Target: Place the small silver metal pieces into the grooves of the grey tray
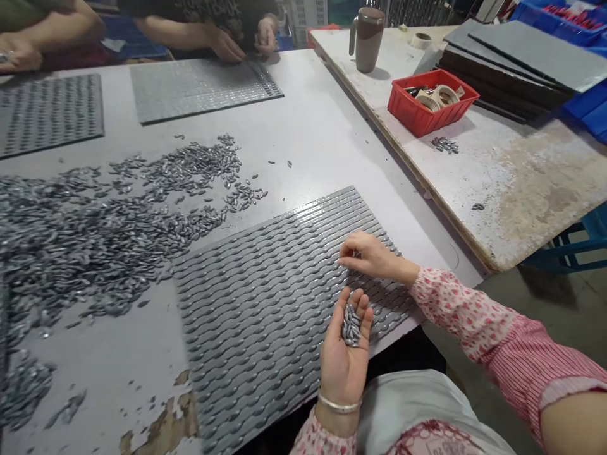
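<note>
My left hand (344,354) lies palm up over the near edge of a grey grooved tray (265,297), cupping a small heap of grey oval metal pieces (351,325). Just beyond it, my right hand (368,256) rests on the tray's right part with its fingers pinched together; what they hold is too small to make out. The tray's slots are filled with the same pieces in rows. A wide loose pile of metal pieces (95,221) spreads over the table to the left.
Two more grooved trays (199,88) (47,114) lie at the far side, where other people's hands (237,44) work. On the right bench stand a red basket with tape rolls (431,101), a brown mug (368,39) and stacked dark sheets (512,69).
</note>
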A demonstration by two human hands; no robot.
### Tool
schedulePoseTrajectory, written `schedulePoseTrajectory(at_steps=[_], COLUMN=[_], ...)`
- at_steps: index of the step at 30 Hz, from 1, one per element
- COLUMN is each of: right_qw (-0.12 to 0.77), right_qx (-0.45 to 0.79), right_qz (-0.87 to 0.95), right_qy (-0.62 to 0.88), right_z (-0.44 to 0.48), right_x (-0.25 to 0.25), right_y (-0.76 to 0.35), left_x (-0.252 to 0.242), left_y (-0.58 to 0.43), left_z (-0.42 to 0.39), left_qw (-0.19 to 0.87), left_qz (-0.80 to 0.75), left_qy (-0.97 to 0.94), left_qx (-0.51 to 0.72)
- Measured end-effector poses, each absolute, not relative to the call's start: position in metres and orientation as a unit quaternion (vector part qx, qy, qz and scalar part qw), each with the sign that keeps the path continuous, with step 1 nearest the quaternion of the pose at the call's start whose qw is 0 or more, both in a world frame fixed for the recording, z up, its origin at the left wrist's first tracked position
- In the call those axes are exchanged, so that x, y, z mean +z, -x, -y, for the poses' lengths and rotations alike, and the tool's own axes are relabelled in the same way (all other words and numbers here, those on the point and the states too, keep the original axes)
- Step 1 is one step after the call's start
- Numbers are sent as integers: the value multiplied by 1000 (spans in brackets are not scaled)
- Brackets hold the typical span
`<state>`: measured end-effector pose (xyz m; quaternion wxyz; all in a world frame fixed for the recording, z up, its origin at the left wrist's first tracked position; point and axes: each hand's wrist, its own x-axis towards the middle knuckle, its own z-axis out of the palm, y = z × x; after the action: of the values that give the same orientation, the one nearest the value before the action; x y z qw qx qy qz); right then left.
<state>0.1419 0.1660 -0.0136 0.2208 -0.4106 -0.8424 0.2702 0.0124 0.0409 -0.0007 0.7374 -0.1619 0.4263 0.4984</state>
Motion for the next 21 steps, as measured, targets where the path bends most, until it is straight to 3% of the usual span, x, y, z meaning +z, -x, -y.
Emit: schedulePoseTrajectory(at_steps=[3,7,18,21], right_qw=[164,119,159,213], right_qx=[335,323,314,365], right_qz=[888,905,903,865], right_qy=[270,252,246,269], right_z=[-146,-130,-127,-130], right_x=[5,8,5,4], right_y=[-145,-150,-152,-154], left_x=[-2,-1,-2,-2], left_y=[-14,-16,-17,-16], left_z=[-43,-43,-39,-38], left_qw=[732,738,743,739], left_qz=[-411,-388,-416,-443], left_qy=[161,151,72,76], left_qx=[519,531,519,501])
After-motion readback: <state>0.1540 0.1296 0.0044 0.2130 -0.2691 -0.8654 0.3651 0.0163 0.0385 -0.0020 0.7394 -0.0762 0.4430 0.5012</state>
